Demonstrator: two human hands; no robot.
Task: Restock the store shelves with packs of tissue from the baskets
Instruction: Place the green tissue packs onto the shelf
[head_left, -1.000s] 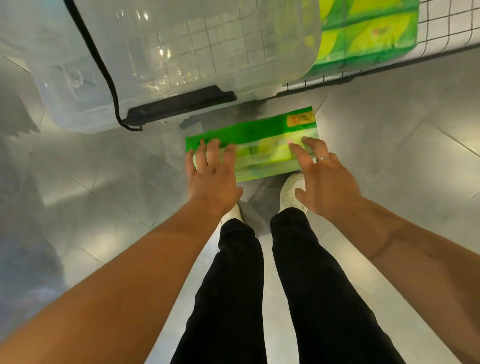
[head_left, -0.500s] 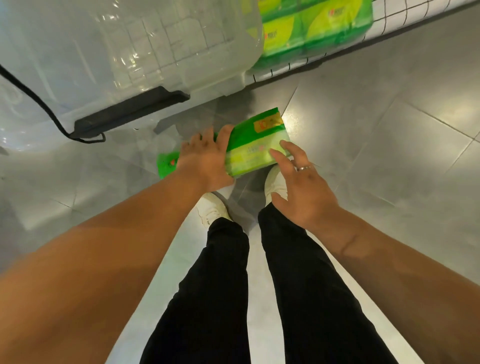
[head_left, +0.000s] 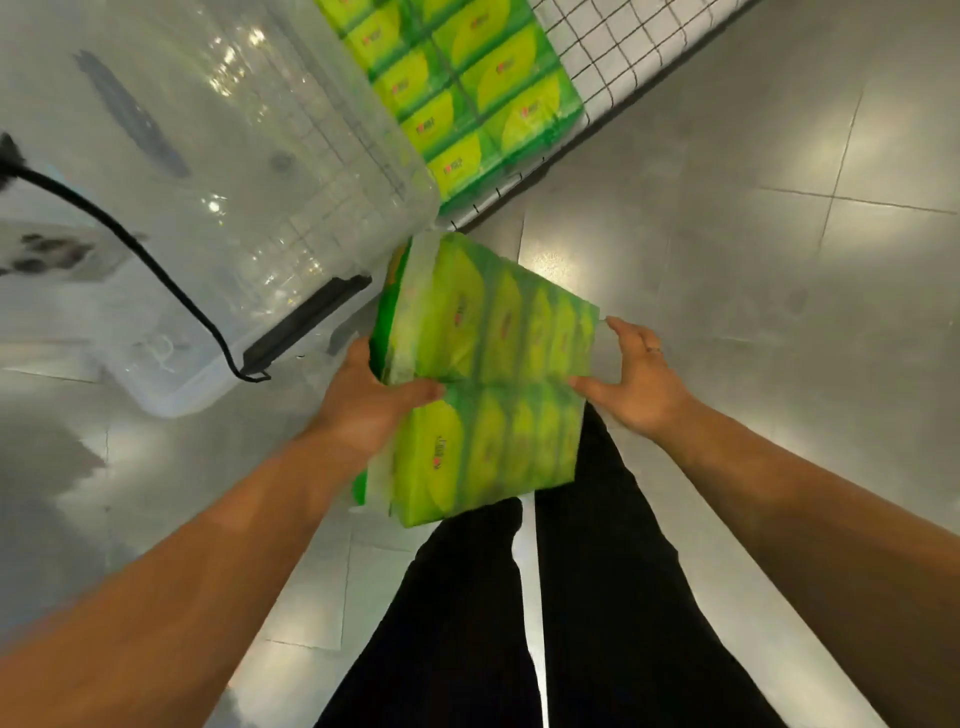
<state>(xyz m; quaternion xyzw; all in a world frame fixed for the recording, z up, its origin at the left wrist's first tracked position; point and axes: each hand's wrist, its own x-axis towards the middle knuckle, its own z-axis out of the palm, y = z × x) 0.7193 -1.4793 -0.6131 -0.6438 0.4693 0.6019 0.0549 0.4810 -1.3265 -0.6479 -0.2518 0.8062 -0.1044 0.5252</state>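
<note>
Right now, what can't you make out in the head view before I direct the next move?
- Left hand: its fingers are hidden behind the tissue pack.
- Print on the tissue pack: blurred, unreadable.
- Clear bin: contents lost in glare, and the bin is cut off by the top and left edges.
- Wire shelf: free room unknown, cut off by the top edge.

The place is a shop aisle. A low dark wire-grid shelf (head_left: 628, 57) carries rows of identical green-and-yellow tissue packs (head_left: 467, 88), stacked face out in tidy columns like goods on sale. The floor (head_left: 779, 270) is laid with large glossy grey tiles that mirror bright lights. A big clear plastic storage bin (head_left: 249, 156) with a black handle stands just beside the shelf, and a wrapped green multipack (head_left: 488, 374) of the same tissues is held above the floor.
</note>
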